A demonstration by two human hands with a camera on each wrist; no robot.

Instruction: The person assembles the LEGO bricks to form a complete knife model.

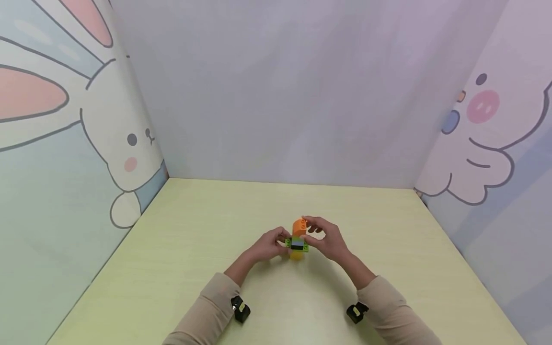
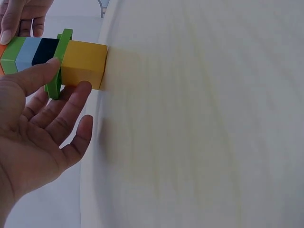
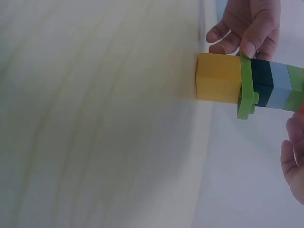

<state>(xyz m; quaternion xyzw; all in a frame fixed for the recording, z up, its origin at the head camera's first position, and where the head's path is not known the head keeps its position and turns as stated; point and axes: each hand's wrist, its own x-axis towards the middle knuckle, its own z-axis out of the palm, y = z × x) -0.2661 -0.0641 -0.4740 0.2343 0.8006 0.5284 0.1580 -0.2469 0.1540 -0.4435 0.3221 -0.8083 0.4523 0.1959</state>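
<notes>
A tower of toy building blocks stands upright on the table. At its base is a yellow block point(image 1: 296, 256), with a wider green plate point(image 3: 246, 88) above it. Over the plate come a black block point(image 3: 262, 85), a grey-blue block point(image 3: 279, 88) and a green block point(image 2: 13, 53), topped by an orange block point(image 1: 299, 227). My left hand point(image 1: 268, 246) pinches the tower low down, thumb on the green plate's edge, its fingers partly hidden behind. From the right, my right hand point(image 1: 329, 239) holds the orange block at the top between thumb and index finger, other fingers curled loosely.
The pale yellow table point(image 1: 207, 211) reaches back to a plain grey-lilac wall point(image 1: 293, 96). Side walls carry a cartoon rabbit point(image 1: 116, 124) on the left and a pink-nosed cartoon animal point(image 1: 483, 139) on the right. Black wrist cameras point(image 1: 241, 310) sit at both sleeves.
</notes>
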